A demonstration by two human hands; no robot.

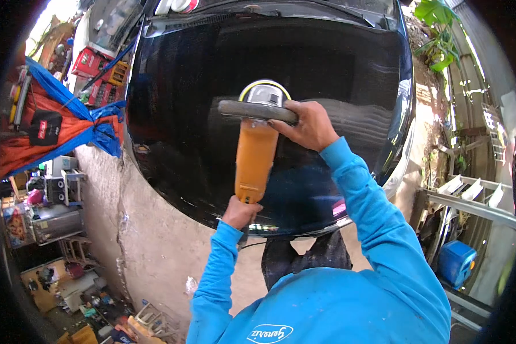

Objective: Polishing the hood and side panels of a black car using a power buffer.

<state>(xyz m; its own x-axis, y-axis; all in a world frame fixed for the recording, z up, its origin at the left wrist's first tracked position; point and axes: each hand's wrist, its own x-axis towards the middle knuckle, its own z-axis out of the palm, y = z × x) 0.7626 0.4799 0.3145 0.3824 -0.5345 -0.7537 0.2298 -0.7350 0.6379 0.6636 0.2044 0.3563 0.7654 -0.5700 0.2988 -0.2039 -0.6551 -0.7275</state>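
A polishing machine with an orange body [256, 157] lies over the dark, glossy hood of a car [185, 69]. Its grey metal head [264, 93] has a pale yellow-rimmed pad [243, 92] beneath, around the middle of the hood. My right hand [311, 124] grips the right end of the black D-shaped handle [253, 110] across the front. Around the machine's rear grip, near the hood's front edge, my left hand [241, 213] is closed. Hazy streaks [357, 118] mark the paint to the right of the head. The pad's underside is hidden.
A power cord [253, 245] trails behind the machine by my legs. Left of the car hangs an orange and blue tarp [75, 124], near red crates [90, 62]. A metal ladder [473, 200] and a blue jerrycan [456, 263] stand at right. Concrete floor [155, 241] surrounds the front.
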